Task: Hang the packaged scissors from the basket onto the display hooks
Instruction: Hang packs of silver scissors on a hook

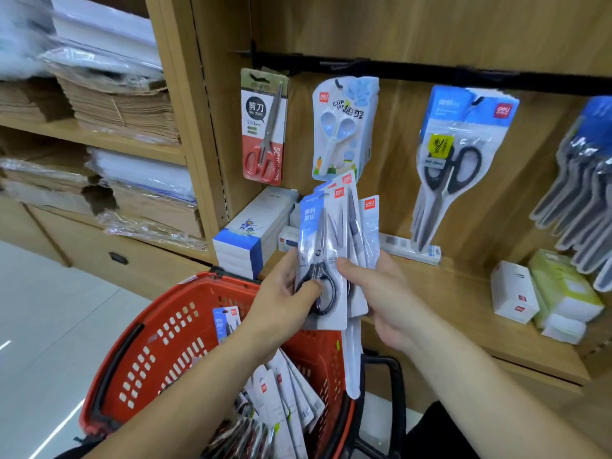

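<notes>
- Scissor packs: you hold a fanned bunch of them in both hands, above the red basket and in front of the wooden display wall.
- Your left hand grips the front pack, thumb over its black handles.
- Your right hand grips the packs behind, thumb on the front one.
- More packs lie in the basket.
- Black rail above carries hooks with hung scissors.
</notes>
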